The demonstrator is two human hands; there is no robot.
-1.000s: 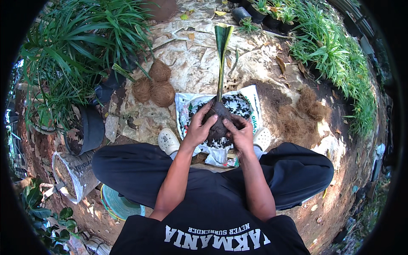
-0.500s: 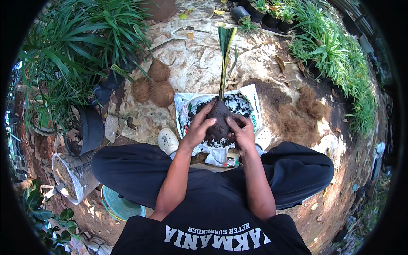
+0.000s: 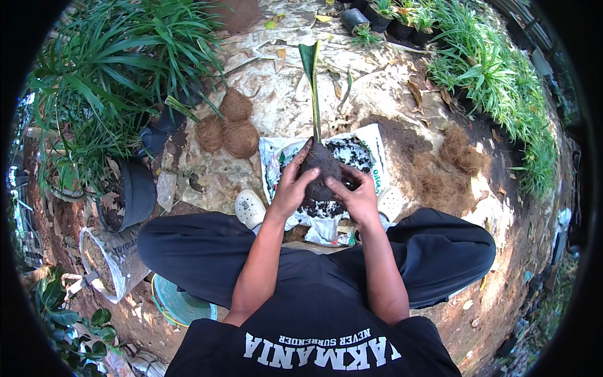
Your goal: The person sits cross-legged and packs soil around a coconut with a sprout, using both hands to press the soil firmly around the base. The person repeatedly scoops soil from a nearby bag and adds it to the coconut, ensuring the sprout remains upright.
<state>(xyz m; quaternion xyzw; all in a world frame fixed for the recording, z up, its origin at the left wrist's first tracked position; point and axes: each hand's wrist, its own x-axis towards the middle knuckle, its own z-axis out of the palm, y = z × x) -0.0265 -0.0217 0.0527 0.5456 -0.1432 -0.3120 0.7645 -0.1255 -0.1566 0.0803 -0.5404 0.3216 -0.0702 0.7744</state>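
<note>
Cupping a seedling's root ball with both hands over a bag of soil.

Since 1 second ago my left hand [image 3: 294, 185] has slid a little higher up the dark root ball [image 3: 319, 168], its fingertips now near the top by the stem, while my right hand [image 3: 357, 200] has stayed low on the right side. Both hands are wrapped around the ball, fingers curled and pressing on it: left covers its left face, right its lower right, and the bare top shows between them. The seedling [image 3: 311, 81] stands upright with 1 long green leaf. The ball hangs just above the open white bag [image 3: 370, 141], which lies on the ground between my knees. 3 coconut husks [image 3: 227, 129] lie well apart to the left.
</note>
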